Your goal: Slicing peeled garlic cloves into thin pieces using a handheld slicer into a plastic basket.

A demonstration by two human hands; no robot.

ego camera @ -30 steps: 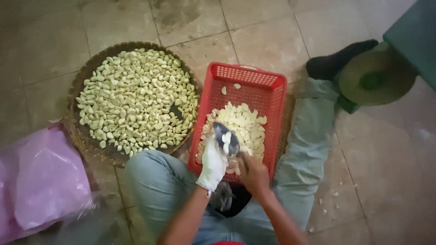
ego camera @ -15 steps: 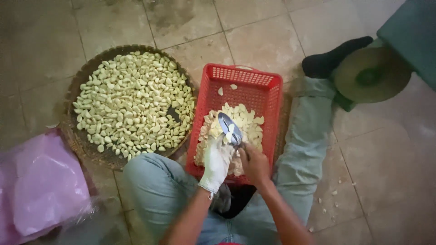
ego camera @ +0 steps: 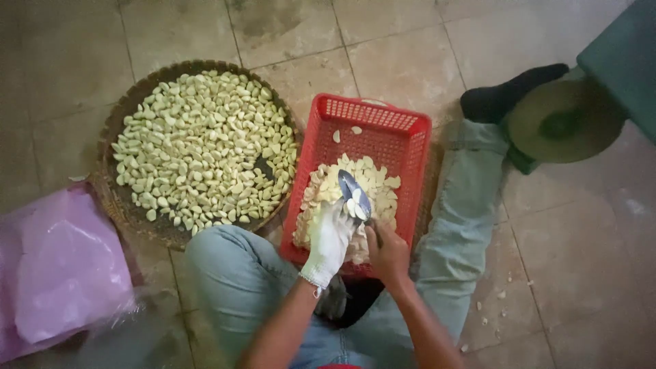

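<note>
A bright red plastic basket (ego camera: pixel 383 130) with a fine mesh pattern holds pale cream garlic slices (ego camera: pixel 372 179). A dark brown woven tray (ego camera: pixel 126 109) carries pale yellow-green garlic cloves (ego camera: pixel 205 147). The left hand (ego camera: pixel 329 239) wears a white knitted glove. The knife blade (ego camera: pixel 354 193) is silvery grey. Jeans (ego camera: pixel 236 273) are faded blue, the sock (ego camera: pixel 509 96) black, the plastic bag (ego camera: pixel 65 270) pink, the floor tiles (ego camera: pixel 581 260) beige-grey.

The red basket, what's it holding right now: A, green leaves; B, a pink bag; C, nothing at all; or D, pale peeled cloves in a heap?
D: the red basket holds a heap of pale cloves, over which the gloved left hand and bare right hand work a knife.
</note>
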